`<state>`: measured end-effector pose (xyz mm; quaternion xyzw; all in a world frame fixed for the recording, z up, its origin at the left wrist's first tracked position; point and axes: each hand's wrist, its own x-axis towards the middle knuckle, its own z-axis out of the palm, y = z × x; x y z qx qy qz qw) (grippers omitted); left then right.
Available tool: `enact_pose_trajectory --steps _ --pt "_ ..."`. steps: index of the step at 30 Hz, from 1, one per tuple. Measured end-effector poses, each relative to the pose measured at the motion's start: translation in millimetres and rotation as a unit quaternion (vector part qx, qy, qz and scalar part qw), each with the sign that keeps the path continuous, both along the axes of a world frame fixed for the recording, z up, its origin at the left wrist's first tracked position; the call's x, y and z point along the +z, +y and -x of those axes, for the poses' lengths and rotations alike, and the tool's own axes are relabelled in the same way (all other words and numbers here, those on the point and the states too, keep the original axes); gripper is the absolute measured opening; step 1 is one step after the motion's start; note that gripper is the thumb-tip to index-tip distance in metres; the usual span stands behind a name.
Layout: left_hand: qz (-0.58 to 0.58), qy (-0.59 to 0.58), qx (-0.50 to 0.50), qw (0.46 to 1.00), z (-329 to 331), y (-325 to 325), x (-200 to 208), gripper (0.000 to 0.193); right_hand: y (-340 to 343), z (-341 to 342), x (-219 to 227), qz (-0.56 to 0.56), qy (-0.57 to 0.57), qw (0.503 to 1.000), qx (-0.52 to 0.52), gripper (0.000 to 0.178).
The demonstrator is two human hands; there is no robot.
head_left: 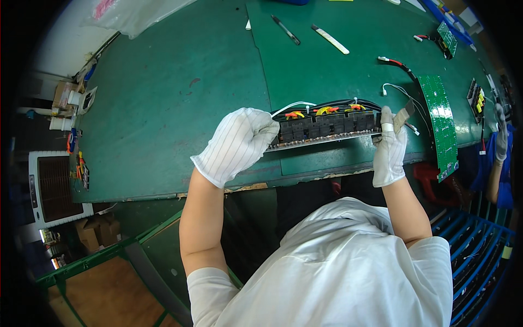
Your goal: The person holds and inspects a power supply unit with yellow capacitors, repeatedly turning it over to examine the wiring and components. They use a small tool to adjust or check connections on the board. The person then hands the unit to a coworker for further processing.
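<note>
Both my hands wear white striped gloves. Between them, near the table's front edge, is a long circuit board (pixel 327 131), tilted on edge. A row of black block-shaped components, yellow and orange parts and black cables run along it. My left hand (pixel 242 141) is closed at the board's left end, where a white wire (pixel 297 104) comes out; its fingertips are partly hidden. My right hand (pixel 390 144) grips the right end, thumb upward. A flat greyish-beige piece (pixel 404 115) sticks out beside that thumb; I cannot make out what it is.
A long green circuit board (pixel 439 125) with wires lies to the right. Farther off are a pen (pixel 286 30), a white-and-beige strip tool (pixel 330 39) and smaller boards (pixel 448 40). Another person's gloved hand (pixel 500 133) shows at far right. A blue rack (pixel 479 267) stands lower right.
</note>
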<state>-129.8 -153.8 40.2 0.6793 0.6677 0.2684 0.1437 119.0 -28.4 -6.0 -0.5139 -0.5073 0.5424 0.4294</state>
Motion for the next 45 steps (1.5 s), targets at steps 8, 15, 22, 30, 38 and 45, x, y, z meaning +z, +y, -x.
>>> enact_pose_trajectory --steps 8,15,22,30,38,45 --pt "0.023 0.006 -0.004 1.000 -0.2 1.5 2.8 0.010 1.2 -0.6 -3.2 0.003 0.010 1.000 -0.002 0.032" --pt "-0.009 -0.006 -0.020 1.000 -2.1 -0.3 0.5 0.016 -0.4 -1.0 -4.3 0.004 0.013 1.000 -0.005 0.031" --pt "-0.004 -0.006 -0.002 1.000 3.6 -4.6 -4.8 0.024 3.6 -2.1 -4.0 0.008 0.027 1.000 -0.005 0.032" --pt "0.099 -0.249 0.113 0.957 19.5 -11.4 16.6 0.056 4.3 -0.1 -3.5 0.007 0.037 0.999 -0.019 0.033" --pt "0.061 -0.144 0.105 0.982 16.9 -18.4 3.0 0.031 6.5 11.1 2.2 0.008 0.041 0.998 -0.053 0.030" --pt "0.094 -0.144 0.080 0.982 13.8 -10.6 4.2 0.030 4.7 11.3 -0.2 0.010 0.040 0.997 -0.066 0.029"
